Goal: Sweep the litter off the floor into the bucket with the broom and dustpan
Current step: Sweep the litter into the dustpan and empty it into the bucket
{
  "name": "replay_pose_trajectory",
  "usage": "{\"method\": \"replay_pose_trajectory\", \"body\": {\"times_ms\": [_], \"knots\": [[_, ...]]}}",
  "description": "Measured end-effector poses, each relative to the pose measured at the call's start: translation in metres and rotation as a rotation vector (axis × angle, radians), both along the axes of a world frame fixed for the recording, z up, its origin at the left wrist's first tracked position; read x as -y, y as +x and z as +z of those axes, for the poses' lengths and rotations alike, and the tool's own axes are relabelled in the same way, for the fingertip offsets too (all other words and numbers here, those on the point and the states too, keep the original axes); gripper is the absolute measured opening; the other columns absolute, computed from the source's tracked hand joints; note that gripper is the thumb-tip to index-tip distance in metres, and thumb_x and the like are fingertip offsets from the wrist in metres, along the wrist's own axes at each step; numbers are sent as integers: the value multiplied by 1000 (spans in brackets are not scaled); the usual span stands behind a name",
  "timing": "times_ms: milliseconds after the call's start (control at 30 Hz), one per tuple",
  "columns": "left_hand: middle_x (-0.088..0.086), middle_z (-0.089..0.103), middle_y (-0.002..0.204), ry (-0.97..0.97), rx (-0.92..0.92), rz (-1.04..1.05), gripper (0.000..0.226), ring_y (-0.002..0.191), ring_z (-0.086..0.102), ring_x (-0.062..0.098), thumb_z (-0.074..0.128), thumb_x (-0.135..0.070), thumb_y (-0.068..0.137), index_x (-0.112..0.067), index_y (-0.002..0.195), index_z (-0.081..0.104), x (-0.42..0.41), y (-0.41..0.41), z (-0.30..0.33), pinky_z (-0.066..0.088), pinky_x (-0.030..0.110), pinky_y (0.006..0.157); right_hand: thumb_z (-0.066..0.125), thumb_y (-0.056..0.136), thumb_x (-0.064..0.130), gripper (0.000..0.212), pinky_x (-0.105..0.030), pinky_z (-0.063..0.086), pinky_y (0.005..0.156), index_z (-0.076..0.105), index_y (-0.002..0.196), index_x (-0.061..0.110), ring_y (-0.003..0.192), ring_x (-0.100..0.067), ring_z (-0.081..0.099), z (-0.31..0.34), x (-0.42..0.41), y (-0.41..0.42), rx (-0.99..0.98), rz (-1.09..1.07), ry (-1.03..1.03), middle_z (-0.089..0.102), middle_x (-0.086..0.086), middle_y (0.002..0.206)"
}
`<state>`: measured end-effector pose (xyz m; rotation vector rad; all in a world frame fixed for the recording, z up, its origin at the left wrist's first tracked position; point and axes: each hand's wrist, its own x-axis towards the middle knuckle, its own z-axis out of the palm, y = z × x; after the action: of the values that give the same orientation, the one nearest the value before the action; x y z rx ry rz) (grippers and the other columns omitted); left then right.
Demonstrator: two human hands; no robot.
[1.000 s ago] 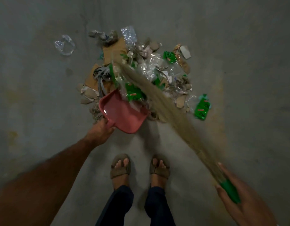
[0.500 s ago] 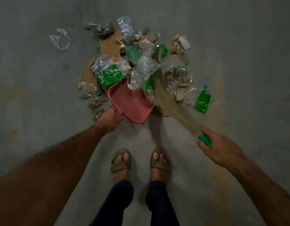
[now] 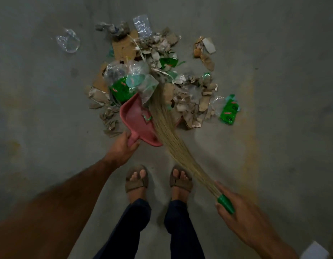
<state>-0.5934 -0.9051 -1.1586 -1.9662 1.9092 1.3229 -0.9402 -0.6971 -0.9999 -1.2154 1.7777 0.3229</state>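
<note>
A pile of litter (image 3: pixel 158 71), made of cardboard scraps, clear plastic and green wrappers, lies on the concrete floor ahead of my feet. My left hand (image 3: pixel 122 146) grips the handle of a pink dustpan (image 3: pixel 137 122), whose mouth is pushed into the pile's near edge. A small green scrap lies inside the pan. My right hand (image 3: pixel 242 215) holds the green grip of a straw broom (image 3: pixel 165 124). The bristles stretch across the pan's right side, and their tips rest among the litter at the pan's mouth. No bucket is in view.
A loose clear plastic bag (image 3: pixel 68 41) lies apart at the far left. A green wrapper (image 3: pixel 228 112) and a white card (image 3: pixel 208 44) sit at the pile's right side. My sandalled feet (image 3: pixel 158 179) stand just behind the pan. A white object (image 3: pixel 317 251) shows at the bottom right corner.
My right hand has drawn back and down to the right, pulling the broom's bristles over the dustpan. A green scrap now lies in the pan. The litter at its mouth has shifted.
</note>
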Motion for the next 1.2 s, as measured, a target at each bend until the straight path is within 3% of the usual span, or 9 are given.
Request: {"method": "replay_pose_trajectory", "body": {"times_ms": [100, 167, 300, 400, 533, 733, 900, 1033, 1200], "knots": [[-18, 45, 71, -26, -43, 12, 24, 65, 50, -11, 65, -35, 87, -31, 84, 41, -15, 4, 17, 26, 15, 53, 49, 89, 60, 68, -16, 41, 75, 8, 142, 68, 112, -1, 58, 17, -16, 3, -14, -26, 22, 57, 22, 125], [-16, 46, 73, -36, -53, 18, 24, 66, 50, -7, 64, -37, 88, -33, 82, 41, -26, 6, 31, 28, 17, 53, 49, 87, 62, 69, -14, 40, 74, 4, 138, 73, 113, 0, 57, 29, -27, 3, -17, -39, 45, 56, 24, 125], [-19, 53, 83, 2, -36, 37, 21, 71, 53, -4, 62, -44, 90, -32, 97, 46, -47, 13, 63, 34, 17, 56, 49, 84, 67, 69, -3, 36, 70, 0, 129, 81, 114, 3, 57, 57, -45, -4, 10, -113, 76, 49, 33, 116], [-19, 55, 83, 2, -35, 52, 23, 70, 54, -2, 62, -46, 89, -31, 99, 46, -63, 18, 90, 34, 16, 56, 53, 83, 64, 70, 2, 36, 69, 1, 127, 82, 109, 3, 59, 80, -60, -11, 4, -118, 76, 55, 28, 116], [-14, 55, 81, -9, -53, 70, 21, 69, 54, -1, 63, -43, 90, -31, 96, 47, -83, 22, 134, 34, 14, 54, 56, 84, 61, 71, -4, 39, 77, 10, 137, 72, 109, 3, 59, 119, -83, -16, -11, -73, 52, 56, 27, 120], [-8, 60, 89, 21, -78, 121, 25, 76, 58, 10, 62, -44, 90, -25, 103, 51, -116, 29, 230, 46, 31, 66, 58, 85, 53, 66, -12, 42, 74, 22, 138, 67, 102, -1, 62, 201, -112, -9, -71, -86, 26, 62, 20, 118], [-10, 59, 85, -14, -82, 124, 22, 73, 56, 9, 63, -39, 91, -23, 98, 50, -138, 41, 323, 40, 29, 63, 61, 85, 51, 67, -26, 46, 96, 20, 135, 67, 116, -7, 59, 277, -142, 6, -80, -102, -45, 60, 16, 131], [-5, 59, 85, -69, -89, 66, 23, 73, 56, 13, 63, -39, 91, -22, 98, 51, -148, 59, 374, 38, 29, 64, 60, 89, 48, 63, -14, 42, 84, 29, 144, 56, 114, -4, 59, 324, -169, 33, -81, -130, -92, 58, 16, 133], [-3, 59, 87, -121, -112, -19, 28, 74, 57, 16, 61, -44, 91, -19, 101, 51, -155, 92, 416, 44, 35, 65, 62, 89, 38, 62, -20, 45, 97, 38, 146, 44, 118, -9, 58, 368, -208, 98, -84, -197, -167, 60, 9, 134]]}}
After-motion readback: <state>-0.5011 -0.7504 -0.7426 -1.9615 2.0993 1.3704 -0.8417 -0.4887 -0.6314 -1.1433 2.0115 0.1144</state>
